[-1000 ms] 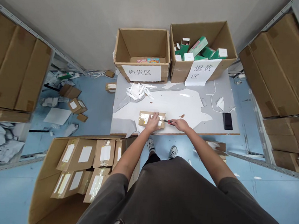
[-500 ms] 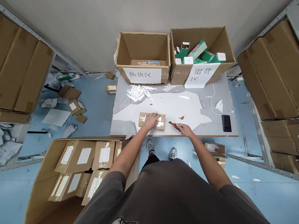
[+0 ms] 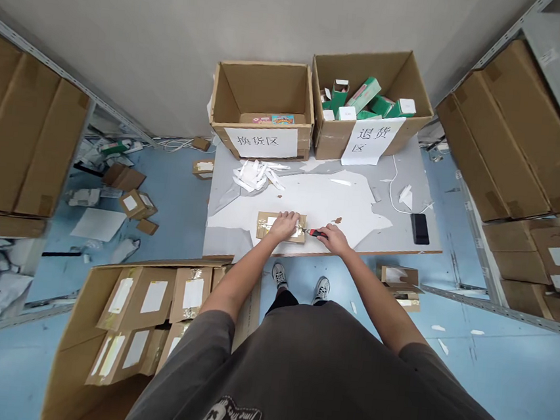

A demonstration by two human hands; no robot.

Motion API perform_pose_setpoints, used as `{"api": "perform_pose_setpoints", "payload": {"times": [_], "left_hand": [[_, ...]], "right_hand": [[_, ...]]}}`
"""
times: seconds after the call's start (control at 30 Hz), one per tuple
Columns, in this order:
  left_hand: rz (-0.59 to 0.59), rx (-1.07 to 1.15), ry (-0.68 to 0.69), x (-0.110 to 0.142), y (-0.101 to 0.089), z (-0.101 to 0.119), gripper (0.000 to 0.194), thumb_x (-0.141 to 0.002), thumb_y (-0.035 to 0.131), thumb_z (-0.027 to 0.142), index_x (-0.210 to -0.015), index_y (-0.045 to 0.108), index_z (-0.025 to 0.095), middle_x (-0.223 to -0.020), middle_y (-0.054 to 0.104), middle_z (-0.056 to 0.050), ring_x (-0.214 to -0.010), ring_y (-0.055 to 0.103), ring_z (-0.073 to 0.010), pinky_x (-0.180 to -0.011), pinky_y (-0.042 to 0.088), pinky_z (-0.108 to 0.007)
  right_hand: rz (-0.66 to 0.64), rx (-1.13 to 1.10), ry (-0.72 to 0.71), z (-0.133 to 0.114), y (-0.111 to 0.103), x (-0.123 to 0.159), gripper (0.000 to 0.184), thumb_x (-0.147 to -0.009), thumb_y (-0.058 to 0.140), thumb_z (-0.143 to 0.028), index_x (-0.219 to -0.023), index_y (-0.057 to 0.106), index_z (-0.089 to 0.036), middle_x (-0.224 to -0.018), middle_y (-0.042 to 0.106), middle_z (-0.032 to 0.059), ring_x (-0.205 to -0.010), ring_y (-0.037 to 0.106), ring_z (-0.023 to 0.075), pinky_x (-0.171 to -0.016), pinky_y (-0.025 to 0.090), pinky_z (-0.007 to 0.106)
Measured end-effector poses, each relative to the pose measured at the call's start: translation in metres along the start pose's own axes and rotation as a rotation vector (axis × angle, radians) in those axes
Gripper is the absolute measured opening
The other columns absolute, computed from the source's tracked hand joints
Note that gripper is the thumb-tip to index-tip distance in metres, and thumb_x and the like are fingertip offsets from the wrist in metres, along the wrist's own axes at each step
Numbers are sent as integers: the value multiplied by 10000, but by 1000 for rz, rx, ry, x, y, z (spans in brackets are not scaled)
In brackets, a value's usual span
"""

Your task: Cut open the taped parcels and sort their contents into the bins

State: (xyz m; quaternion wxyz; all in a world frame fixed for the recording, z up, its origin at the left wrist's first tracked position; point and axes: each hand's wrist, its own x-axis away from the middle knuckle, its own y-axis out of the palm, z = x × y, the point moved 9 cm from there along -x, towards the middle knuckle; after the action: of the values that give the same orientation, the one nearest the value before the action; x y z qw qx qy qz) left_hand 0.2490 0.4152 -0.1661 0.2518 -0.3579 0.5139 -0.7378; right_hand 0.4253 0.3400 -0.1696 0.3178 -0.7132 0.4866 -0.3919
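Note:
A small taped cardboard box (image 3: 263,225) with a white label lies flat near the table's front edge. My left hand (image 3: 285,225) is on top of it, fingers curved over it and holding it down. In my right hand (image 3: 335,238) is a red and black utility knife (image 3: 315,232), with the fingers wrapped round its handle. The knife's tip points left and meets the right end of the box, at the taped seam. My left palm hides part of the label.
At the table's (image 3: 310,200) back stand two large open cartons with paper signs, one (image 3: 259,143) holding small colourful packs, the other (image 3: 330,145) green boxes. Paper scraps (image 3: 256,175) and a phone (image 3: 419,229) lie on the table. A big carton (image 3: 72,342) of parcels stands front left.
My right hand has moved left with the utility knife, bringing its tip from beside the box to the box's right end. My left hand stays on the box. The view has shifted slightly.

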Motion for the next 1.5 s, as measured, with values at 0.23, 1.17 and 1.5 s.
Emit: {"api": "perform_pose_setpoints", "payload": {"times": [0.23,1.17,1.5], "left_hand": [[120,57,32,9,18,-5,367,-957,483,142,-1286,646,130,-1584,547,-254,-1521,464,-404,-1286,305,-623],[372,197,-212,36,9,-8,183,-990,534,213,-1120,663,207,-1540,631,-161,-1516,507,-331,-1263,358,-551],[344,197,-270,43,11,-16,284,-992,573,278,-1255,637,190,-1528,617,-169,-1516,486,-331,-1292,339,-521]], "right_hand": [[48,178,-115,-6,-1,-7,356,-1101,561,-389,-1381,736,-256,-1162,640,136,-1091,558,302,-898,442,386],[547,-1014,568,183,35,42,609,-792,661,-849,-866,567,-252,-696,634,-24,-651,604,179,-648,548,319],[589,-170,585,216,23,15,449,-990,537,-402,-1283,736,-127,-1242,665,230,-1165,553,349,-1024,462,491]]}}
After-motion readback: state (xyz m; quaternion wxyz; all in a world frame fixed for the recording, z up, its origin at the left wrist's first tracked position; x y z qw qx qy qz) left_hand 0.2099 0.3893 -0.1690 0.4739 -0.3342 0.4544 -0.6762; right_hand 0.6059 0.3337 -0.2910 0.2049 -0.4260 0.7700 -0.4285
